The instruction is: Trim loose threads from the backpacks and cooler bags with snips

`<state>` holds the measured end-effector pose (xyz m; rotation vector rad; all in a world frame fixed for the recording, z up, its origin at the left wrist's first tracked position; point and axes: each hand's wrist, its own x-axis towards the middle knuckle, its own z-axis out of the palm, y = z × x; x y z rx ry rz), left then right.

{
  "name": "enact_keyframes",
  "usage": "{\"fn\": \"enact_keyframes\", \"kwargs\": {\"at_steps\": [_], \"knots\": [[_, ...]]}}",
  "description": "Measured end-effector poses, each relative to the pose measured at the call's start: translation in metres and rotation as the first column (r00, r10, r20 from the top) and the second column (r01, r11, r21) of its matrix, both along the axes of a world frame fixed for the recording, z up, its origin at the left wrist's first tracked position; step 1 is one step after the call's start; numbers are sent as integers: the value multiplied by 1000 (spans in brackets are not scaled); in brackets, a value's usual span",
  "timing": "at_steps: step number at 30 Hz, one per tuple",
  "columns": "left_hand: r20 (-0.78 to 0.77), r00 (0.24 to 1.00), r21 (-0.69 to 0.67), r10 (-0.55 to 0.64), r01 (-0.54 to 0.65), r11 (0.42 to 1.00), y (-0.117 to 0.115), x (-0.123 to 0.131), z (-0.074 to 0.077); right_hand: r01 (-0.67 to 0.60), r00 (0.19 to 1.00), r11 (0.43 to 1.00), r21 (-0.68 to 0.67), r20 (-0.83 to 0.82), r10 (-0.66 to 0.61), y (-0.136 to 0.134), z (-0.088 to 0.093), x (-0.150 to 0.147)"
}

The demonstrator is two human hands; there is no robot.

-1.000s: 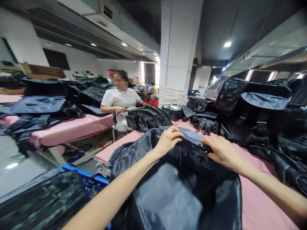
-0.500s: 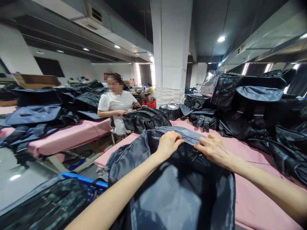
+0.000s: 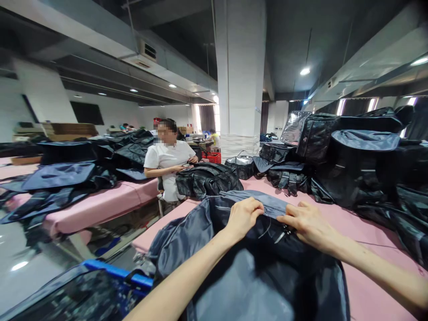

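Note:
An open backpack [image 3: 240, 276] with a grey-blue lining lies in front of me, its mouth facing me. My left hand [image 3: 244, 217] is closed, pinching the far edge of the opening between thumb and fingers. Just to its right, my right hand [image 3: 306, 223] is closed on the same edge, fingers bent. Below my right fingers sticks out a small dark thing with pale pointed tips [image 3: 281, 235], which looks like thread snips. A thin loose thread [image 3: 266, 229] hangs from the edge between my hands.
The backpack rests on a pink-covered table [image 3: 377, 276]. Dark camouflage bags [image 3: 317, 138] are piled at right. Across the table a person in a white shirt [image 3: 170, 160] handles another bag [image 3: 209, 178]. A blue crate [image 3: 117, 272] stands at lower left, near another pink table [image 3: 110, 205].
The view has tilted up a little, so most things sit lower. Both hands keep hold of the edge; the loose thread and the pale tips below my right hand now show more clearly.

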<state>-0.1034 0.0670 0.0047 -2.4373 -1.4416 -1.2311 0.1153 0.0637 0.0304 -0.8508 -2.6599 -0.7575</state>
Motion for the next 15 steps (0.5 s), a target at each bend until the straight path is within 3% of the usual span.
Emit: {"fn": "enact_keyframes", "kwargs": {"at_steps": [3, 7, 12, 15], "knots": [[25, 999, 46, -41, 40, 998, 2, -2, -5, -10, 1000, 1000, 3, -15, 10, 0, -2, 0], [-233, 971, 159, -59, 98, 982, 4, -5, -3, -33, 998, 999, 11, -44, 34, 1, -4, 0], [-540, 842, 210, 21, 110, 971, 5, -6, 16, -31, 998, 1000, 1, -55, 31, -1, -1, 0], [-665, 742, 295, 82, 160, 942, 4, -4, 20, -32, 996, 999, -38, -80, 28, -1, 0, 1]]}}
